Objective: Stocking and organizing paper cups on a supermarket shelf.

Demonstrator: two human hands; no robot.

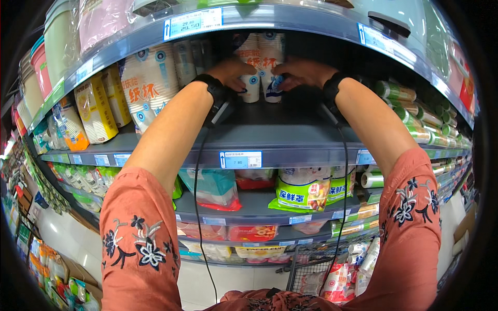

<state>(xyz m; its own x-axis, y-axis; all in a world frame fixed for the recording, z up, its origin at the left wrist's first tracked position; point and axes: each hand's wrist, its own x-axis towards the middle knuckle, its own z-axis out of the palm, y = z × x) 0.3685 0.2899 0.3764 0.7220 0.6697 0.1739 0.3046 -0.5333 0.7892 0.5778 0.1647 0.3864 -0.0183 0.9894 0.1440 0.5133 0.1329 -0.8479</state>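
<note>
Both arms reach into a dark shelf bay. A pack of stacked paper cups (261, 52), wrapped in clear film with orange and blue print, stands between my hands. My left hand (233, 73) holds its left side, thumb towards the front. On its right side, my right hand (301, 73) has its fingers against the wrap. Black bands with devices and cables sit on both wrists. To the left, a larger group of wrapped paper cups (146, 85) stands on the same shelf, partly behind my left forearm. The backs of the packs are hidden.
Boxed paper cups (95, 110) stand further left. Rolls in green wrappers (397, 91) lie stacked at right. The shelf's front edge (288, 155) carries price tags. Plastic bins (105, 23) stand above. Bagged goods (303, 188) fill lower shelves, and a wire cart (307, 268) stands below.
</note>
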